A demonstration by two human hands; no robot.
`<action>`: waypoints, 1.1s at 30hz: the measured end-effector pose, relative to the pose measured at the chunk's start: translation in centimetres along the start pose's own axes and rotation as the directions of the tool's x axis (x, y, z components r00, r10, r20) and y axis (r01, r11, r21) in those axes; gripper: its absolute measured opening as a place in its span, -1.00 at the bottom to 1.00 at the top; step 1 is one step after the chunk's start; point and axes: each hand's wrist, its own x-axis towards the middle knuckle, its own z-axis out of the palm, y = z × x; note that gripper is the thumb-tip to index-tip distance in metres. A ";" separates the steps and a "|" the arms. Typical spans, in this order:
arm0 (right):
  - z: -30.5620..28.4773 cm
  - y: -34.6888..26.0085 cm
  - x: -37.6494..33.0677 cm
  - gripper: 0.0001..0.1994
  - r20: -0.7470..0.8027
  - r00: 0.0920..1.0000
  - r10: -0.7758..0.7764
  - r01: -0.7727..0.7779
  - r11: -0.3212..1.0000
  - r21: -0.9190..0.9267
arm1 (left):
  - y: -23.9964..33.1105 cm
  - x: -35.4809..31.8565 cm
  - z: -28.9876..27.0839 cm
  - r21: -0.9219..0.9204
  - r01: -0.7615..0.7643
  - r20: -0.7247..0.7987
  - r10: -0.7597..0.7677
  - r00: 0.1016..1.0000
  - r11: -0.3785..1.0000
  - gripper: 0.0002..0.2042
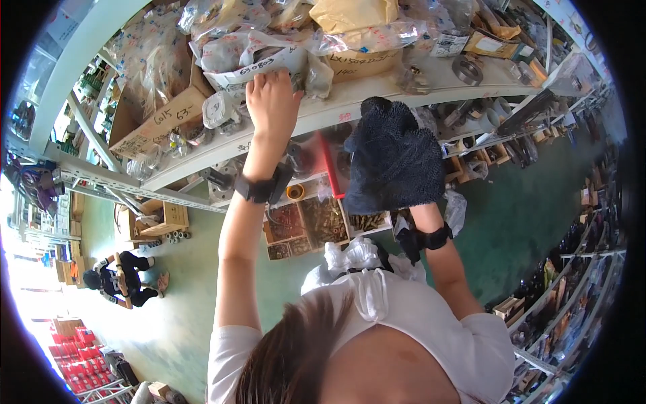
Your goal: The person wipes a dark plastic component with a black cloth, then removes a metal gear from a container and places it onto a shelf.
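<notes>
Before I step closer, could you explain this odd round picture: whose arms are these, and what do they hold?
No machine here: these are a person's own arms, seen by a fisheye camera worn on the head, looking down, so straight edges bend. The left hand has its fingers at a white, straight-sided box with plastic-wrapped items; whether they grip is unclear. A dark, fluffy cloth mitt hides the right hand. The pale metal shelf also bears an open brown cardboard box and a dark round ring.
</notes>
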 end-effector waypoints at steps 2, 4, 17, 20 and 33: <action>2.0 4.1 -0.7 -0.64 -0.116 0.992 -0.053 0.034 0.987 -0.155 | 0.8 1.6 1.5 0.077 -0.009 0.033 0.006 0.999 0.997 -0.68; 3.2 5.8 -1.1 -0.67 -0.232 0.968 -0.096 0.064 0.988 -0.143 | 1.2 2.2 2.3 0.075 -0.034 0.043 0.031 0.999 0.997 -0.69; 2.5 6.3 -1.9 -0.62 -0.025 0.989 -0.145 0.128 0.934 -0.332 | 2.1 0.7 3.3 -0.167 -0.093 -0.085 0.079 0.993 0.982 -0.76; 3.2 7.5 -2.2 -0.61 -0.044 0.990 -0.131 0.113 0.951 -0.287 | 1.9 0.7 3.9 -0.278 -0.115 -0.038 0.108 0.993 0.954 -0.66; 3.3 8.4 -2.3 -0.53 -0.036 0.994 -0.106 0.095 0.970 -0.222 | 3.9 -0.2 5.0 -0.607 -0.029 -0.200 -0.117 0.973 0.794 -0.63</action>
